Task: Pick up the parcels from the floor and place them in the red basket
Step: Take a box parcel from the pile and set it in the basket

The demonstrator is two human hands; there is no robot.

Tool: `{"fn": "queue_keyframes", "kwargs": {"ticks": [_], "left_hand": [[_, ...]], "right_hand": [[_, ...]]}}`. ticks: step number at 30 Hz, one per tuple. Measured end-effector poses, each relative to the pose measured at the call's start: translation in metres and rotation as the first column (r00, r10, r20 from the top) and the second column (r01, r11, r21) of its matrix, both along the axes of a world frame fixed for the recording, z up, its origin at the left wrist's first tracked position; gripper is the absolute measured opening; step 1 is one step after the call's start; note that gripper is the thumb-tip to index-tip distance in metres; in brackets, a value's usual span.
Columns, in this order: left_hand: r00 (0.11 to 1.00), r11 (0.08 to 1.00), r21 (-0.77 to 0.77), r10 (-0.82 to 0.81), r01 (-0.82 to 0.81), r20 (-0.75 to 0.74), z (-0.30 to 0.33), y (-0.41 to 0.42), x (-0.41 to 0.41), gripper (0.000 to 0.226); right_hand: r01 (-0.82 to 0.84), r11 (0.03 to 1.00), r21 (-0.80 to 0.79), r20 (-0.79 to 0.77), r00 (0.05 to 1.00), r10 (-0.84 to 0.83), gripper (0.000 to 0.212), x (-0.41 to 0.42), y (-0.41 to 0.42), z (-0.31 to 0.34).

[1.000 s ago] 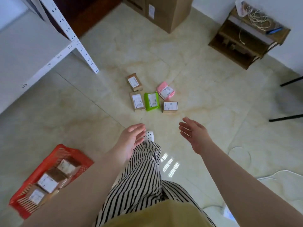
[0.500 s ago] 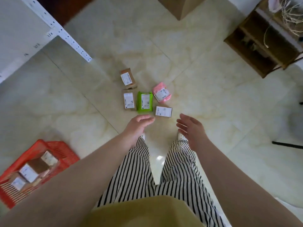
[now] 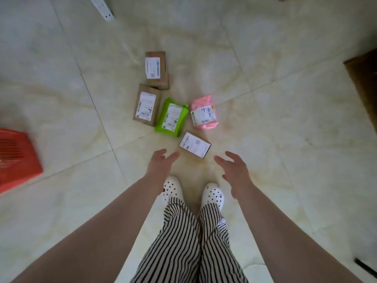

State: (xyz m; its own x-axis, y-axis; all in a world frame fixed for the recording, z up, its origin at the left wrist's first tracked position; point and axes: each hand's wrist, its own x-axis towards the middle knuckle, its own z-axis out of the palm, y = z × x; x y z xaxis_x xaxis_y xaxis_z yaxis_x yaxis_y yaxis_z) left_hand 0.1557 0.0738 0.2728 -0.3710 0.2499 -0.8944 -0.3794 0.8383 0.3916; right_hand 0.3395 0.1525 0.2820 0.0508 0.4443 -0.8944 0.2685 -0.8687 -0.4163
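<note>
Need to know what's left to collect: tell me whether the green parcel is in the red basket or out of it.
Out. The green parcel lies flat on the floor tiles among the other parcels, well away from the red basket at the left edge.

Five labelled parcels flat on floor before me — two brown (image 3: 156, 69) (image 3: 146, 104), green (image 3: 172, 117), pink (image 3: 204, 112), small box (image 3: 194, 145) | red basket (image 3: 18, 160) far left — partly out of view

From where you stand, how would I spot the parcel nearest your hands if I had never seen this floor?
Start at the white shoes on the pale tiled floor and look just ahead to the cluster of five parcels. The nearest parcel lies between the left hand and right hand, below the green one. Its white label covers almost its whole top.
</note>
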Motion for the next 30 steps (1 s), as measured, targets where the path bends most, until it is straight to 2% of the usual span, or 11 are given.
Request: {"fn": "queue_keyframes", "kwargs": {"ticks": [2, 4, 8, 11, 15, 18, 21, 26, 30], "left_hand": [[0.999, 1.0, -0.026, 0.005, -0.006, -0.043, -0.07, 0.001, 0.007, 0.06], [0.998, 0.998, -0.066, -0.028, 0.024, -0.064, -0.112, 0.004, 0.009, 0.057], [0.993, 0.988, -0.135, -0.092, 0.081, -0.08, -0.216, 0.005, 0.005, 0.06], [0.991, 0.989, -0.106, -0.113, 0.105, -0.073, -0.264, 0.018, 0.003, 0.061], [0.99, 0.992, -0.053, -0.116, 0.112, -0.083, -0.285, 0.033, 0.009, 0.05], [0.988, 0.996, 0.003, -0.089, 0.09, -0.127, -0.256, 0.038, 0.014, 0.044], [0.985, 0.992, 0.107, -0.045, 0.064, -0.166, -0.209, 0.04, 0.011, 0.034], [0.989, 0.97, 0.24, 0.065, -0.031, -0.136, -0.094, 0.039, 0.005, 0.046], [0.987, 0.937, 0.345, 0.102, -0.053, -0.124, 0.018, 0.036, -0.015, 0.048]], "right_hand": [[-0.102, 0.995, -0.015, 0.02, 0.995, 0.102, 0.066, -0.001, 0.0, -0.072], [-0.168, 0.985, -0.035, 0.042, 0.985, 0.169, 0.072, -0.002, 0.004, -0.118], [-0.229, 0.973, -0.033, 0.051, 0.972, 0.23, 0.075, -0.008, 0.005, -0.227], [-0.267, 0.963, -0.017, 0.049, 0.962, 0.268, 0.07, -0.016, 0.013, -0.276], [-0.229, 0.973, -0.017, -0.003, 0.973, 0.229, 0.062, -0.028, 0.016, -0.303], [-0.175, 0.984, -0.025, 0.041, 0.984, 0.176, 0.048, -0.032, 0.013, -0.281], [-0.125, 0.992, -0.029, 0.024, 0.992, 0.125, 0.037, -0.036, 0.009, -0.227], [-0.126, 0.99, -0.066, -0.023, 0.992, 0.125, 0.056, -0.048, 0.005, -0.102], [-0.206, 0.977, -0.057, -0.118, 0.973, 0.198, 0.059, -0.061, 0.011, 0.006]]}}
